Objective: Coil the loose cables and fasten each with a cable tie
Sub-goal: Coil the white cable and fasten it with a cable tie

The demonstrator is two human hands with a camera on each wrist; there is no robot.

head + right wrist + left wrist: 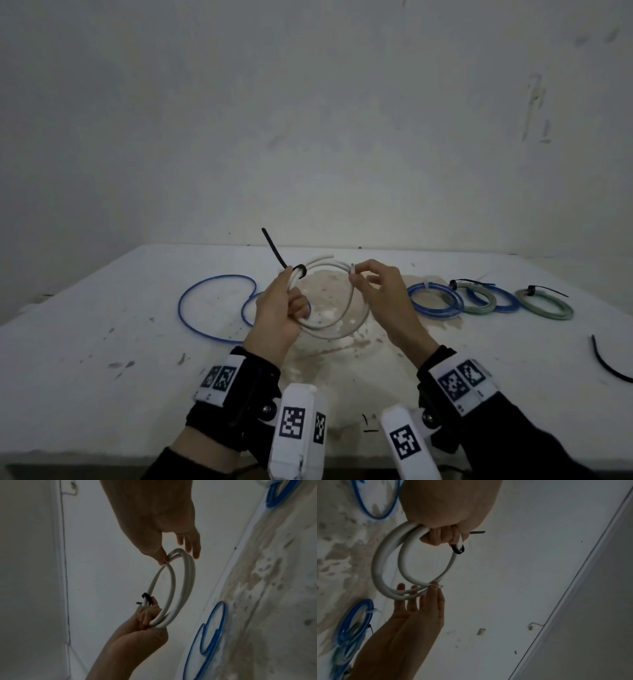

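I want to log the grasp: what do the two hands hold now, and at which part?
Both hold the coiled white cable: left hand beside its black cable tie, right hand pinching the opposite side.

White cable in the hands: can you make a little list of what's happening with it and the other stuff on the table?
white cable: coiled, held above the table
left hand: grips the coil beside the tie
right hand: pinches the coil's far side
black cable tie: looped round the coil, tail sticking up
loose blue cable: lying untied at left
tied coils: blue and green, lying at right
spare black tie: far right
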